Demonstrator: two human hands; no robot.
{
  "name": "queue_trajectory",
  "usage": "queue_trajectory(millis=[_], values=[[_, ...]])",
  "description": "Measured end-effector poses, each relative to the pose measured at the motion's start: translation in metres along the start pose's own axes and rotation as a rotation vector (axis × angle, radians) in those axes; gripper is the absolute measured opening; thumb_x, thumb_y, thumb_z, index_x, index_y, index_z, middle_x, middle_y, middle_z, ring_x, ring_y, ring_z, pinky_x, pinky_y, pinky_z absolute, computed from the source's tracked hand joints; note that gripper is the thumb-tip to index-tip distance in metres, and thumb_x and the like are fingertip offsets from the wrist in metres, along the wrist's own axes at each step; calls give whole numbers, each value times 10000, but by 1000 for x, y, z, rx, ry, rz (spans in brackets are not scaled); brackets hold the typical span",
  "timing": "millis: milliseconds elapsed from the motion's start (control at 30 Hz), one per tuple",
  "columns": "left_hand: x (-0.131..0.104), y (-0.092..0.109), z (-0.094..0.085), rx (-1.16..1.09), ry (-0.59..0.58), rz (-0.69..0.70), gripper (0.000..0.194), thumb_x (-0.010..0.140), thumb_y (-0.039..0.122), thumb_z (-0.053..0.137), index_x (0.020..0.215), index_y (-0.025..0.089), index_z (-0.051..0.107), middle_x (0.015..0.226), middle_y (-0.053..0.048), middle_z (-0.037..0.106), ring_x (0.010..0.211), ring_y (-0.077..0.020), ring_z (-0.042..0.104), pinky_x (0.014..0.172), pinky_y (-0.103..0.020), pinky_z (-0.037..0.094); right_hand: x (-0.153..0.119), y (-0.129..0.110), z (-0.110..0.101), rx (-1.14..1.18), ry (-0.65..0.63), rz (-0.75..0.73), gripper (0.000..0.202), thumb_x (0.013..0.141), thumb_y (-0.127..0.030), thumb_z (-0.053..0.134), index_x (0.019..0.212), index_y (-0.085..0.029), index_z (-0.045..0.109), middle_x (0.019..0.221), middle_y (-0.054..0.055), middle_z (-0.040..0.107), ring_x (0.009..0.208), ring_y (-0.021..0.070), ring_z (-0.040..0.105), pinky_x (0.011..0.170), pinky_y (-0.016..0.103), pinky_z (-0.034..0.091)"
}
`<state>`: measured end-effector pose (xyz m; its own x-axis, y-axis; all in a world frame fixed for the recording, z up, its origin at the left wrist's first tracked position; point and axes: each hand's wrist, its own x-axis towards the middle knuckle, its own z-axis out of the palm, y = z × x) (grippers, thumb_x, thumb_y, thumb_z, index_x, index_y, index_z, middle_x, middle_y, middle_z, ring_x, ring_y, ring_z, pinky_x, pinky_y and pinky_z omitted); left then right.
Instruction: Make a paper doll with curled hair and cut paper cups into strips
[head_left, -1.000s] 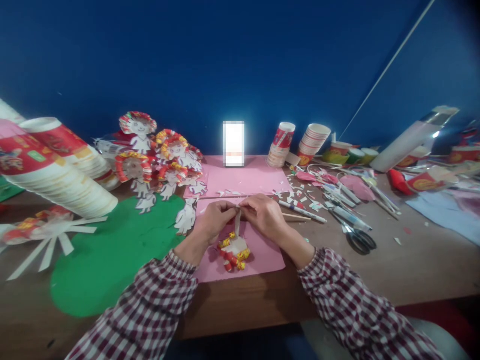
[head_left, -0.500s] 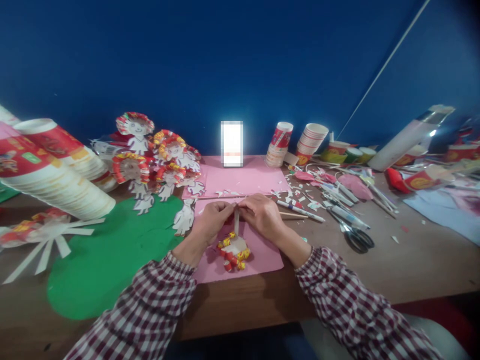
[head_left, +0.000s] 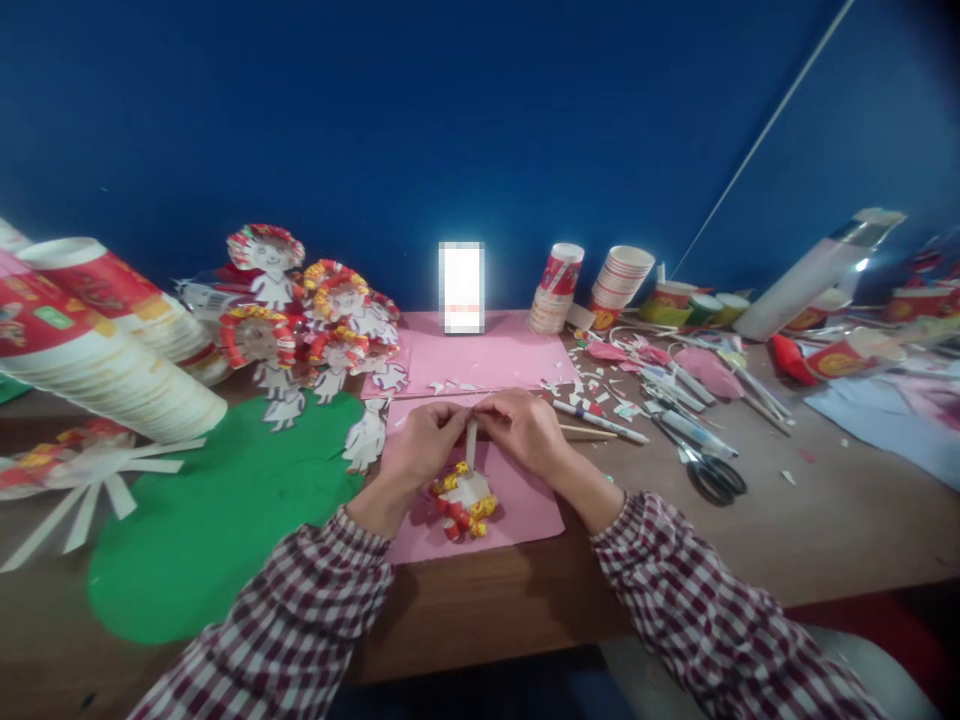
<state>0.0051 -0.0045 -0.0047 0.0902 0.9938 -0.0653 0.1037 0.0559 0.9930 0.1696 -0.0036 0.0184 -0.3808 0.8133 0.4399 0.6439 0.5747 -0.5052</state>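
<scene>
Near the middle of the worktop's (head_left: 810, 540) front edge, the left hand (head_left: 429, 440) and right hand (head_left: 525, 428) pinch the top of a white paper strip (head_left: 471, 448), fingertips together. It rises from a cut paper cup (head_left: 472, 489) with red-and-yellow curls, lying on a pink sheet (head_left: 525, 515). Leftward, a green sheet (head_left: 217, 520) nears that edge.

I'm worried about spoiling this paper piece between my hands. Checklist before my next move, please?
1. Paper strip in hand: ok; fingertips of left hand and right hand meet at its upper end.
2. Strip's upper end neatly rolled: cannot tell; fingers hide it.
3. Cut cup over the near pink sheet: ok.
4. Every strip rolled: not ok; small rolls edge the cup, but the held strip shows straight.
5. Scissors away from both hands: ok, on the table.
</scene>
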Motion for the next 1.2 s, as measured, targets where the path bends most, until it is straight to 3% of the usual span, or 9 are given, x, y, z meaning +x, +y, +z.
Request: queue_trajectory(millis=[433, 733, 1200], values=[[0, 3, -1, -36, -4, 14, 300, 686, 412, 671, 765, 124, 692, 687, -42, 662, 627, -135, 571, 589, -232, 438, 0, -1, -2, -3, -23, 17, 146, 829, -189, 597, 947, -220, 678, 917, 32, 702, 861, 167, 621, 752, 263, 445], [1, 5, -2, 40, -9, 89, 212, 709, 301, 641, 799, 117, 693, 750, -53, 681, 699, -146, 596, 654, -246, 459, 0, 3, 3, 36, -7, -16, 148, 831, -197, 598, 958, -217, 672, 906, 30, 700, 851, 161, 621, 769, 260, 439], [2, 2, -4, 83, -2, 133, 212, 730, 306, 631, 829, 141, 719, 806, -56, 715, 745, -171, 631, 687, -263, 478, 1, 4, 3, -28, 22, -9, 37, 810, -209, 621, 825, -190, 650, 812, 25, 686, 756, 150, 597, 707, 241, 408]])
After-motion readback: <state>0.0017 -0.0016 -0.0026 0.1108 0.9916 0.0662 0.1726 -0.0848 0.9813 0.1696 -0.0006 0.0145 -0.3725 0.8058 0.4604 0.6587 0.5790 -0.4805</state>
